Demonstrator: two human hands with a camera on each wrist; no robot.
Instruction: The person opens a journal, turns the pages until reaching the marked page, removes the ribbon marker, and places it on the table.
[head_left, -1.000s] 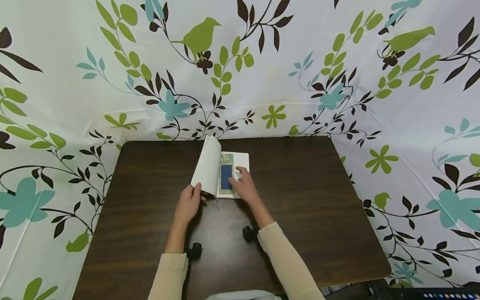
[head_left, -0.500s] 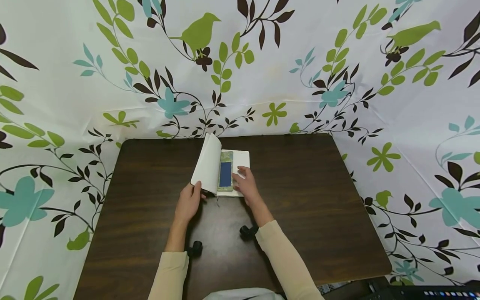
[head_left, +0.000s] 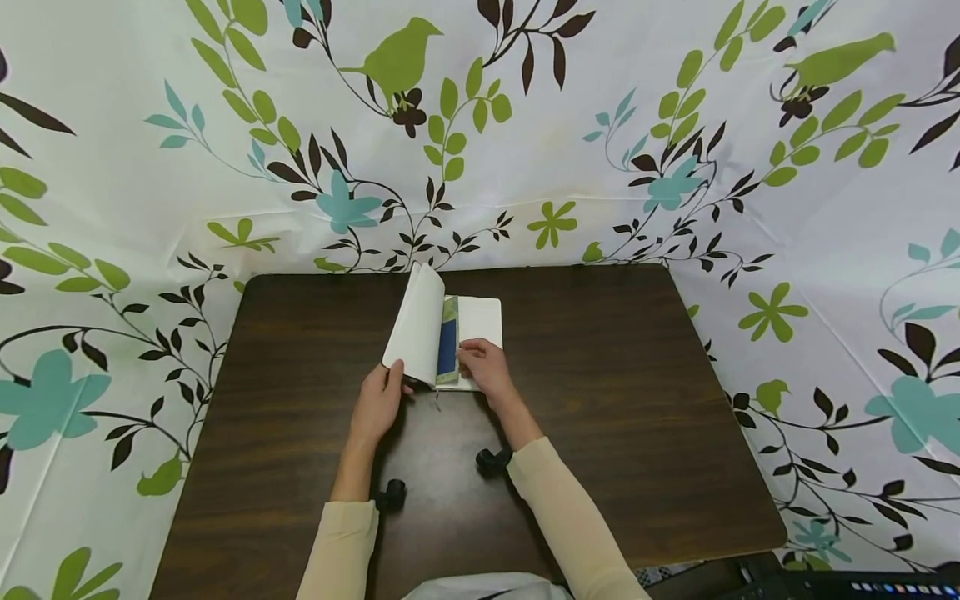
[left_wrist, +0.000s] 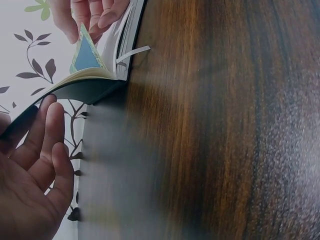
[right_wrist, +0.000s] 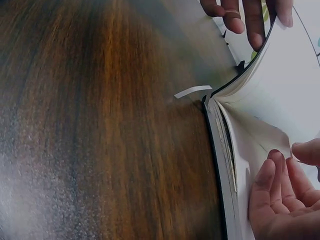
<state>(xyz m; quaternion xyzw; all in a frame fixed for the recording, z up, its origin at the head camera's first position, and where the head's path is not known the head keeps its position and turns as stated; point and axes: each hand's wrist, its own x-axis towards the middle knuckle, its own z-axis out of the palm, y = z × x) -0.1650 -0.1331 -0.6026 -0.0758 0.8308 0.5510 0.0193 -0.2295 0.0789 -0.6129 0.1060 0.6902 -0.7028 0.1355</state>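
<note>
A dark-covered notebook lies open on the table, its left side raised at a slant. My left hand grips that raised side, thumb on the page and fingers beneath the cover. A flat card with a blue centre and green patterned border, bookmark-like, stands tilted near the spine. My right hand pinches the card's right edge between thumb and fingers, above the right page. In the right wrist view the card's pale back shows. Part of the card is hidden behind the pages in the left wrist view.
A thin ribbon sticks out from the notebook's bottom at the spine. The dark wood table spreads around it. A leaf-and-bird patterned cloth hangs behind. A dark device with a row of lit icons is at the lower right.
My right hand has closed its fingers on the card's right edge and lifted it, so the card now tilts up toward the spine. The left hand keeps its hold on the notebook.
</note>
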